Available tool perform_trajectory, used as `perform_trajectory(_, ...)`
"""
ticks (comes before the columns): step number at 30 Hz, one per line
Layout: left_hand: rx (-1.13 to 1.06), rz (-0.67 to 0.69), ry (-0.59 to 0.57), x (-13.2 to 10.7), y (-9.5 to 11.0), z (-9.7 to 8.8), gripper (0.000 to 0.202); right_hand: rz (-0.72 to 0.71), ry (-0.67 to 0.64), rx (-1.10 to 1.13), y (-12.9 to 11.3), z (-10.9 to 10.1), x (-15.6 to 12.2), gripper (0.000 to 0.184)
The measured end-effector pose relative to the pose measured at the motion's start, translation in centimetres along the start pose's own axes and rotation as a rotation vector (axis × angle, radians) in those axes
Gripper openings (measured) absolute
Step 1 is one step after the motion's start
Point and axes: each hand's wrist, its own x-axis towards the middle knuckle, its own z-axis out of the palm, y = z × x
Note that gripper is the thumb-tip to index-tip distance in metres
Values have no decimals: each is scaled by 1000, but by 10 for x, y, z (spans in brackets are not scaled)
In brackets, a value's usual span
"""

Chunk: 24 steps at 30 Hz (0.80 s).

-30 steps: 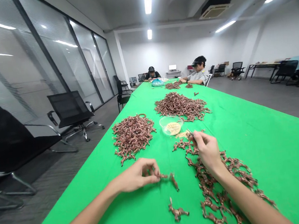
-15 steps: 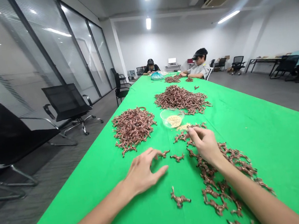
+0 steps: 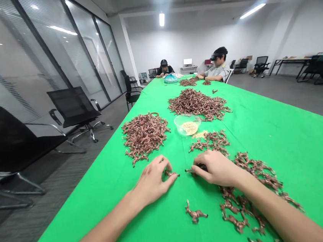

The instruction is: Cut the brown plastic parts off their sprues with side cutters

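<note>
While a green-covered table (image 3: 270, 171) runs down the room, copper-brown moulded figures (image 3: 145, 138) lie heaped across it. The left hand (image 3: 152, 180) pinches a small figure (image 3: 170, 173); the right hand (image 3: 217, 168) closes on a second figure (image 3: 197, 167). They look light and stiff with thin, fragile limbs, best held by the body; no writing shows.
</note>
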Motion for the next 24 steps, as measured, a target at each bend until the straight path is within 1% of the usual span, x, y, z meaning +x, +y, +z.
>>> perform_trajectory(5,3,-20,29,-1,1,-7,30,-79,-124,176,-10,-8,-2,34)
perform_trajectory(8,55,-34,44,-2,2,-10,28,-86,-173,254,-13,-9,-2,33)
perform_trajectory(13,109,34,-21,-5,0,-9,28,-56,-140,248,-13,-5,-1,37)
perform_trajectory(17,111,118,-62,-7,-3,-7,20,-75,-186,276,-13,-3,-2,33)
perform_trajectory(19,88,155,-59,-7,-5,-7,22,-75,-176,271,-14,-3,-2,36)
perform_trajectory(21,59,180,-43,-7,-7,-8,27,-68,-130,243,-14,-3,-1,38)
perform_trajectory(24,37,187,-8,-7,-8,-9,30,-60,-73,189,-14,-2,1,39)
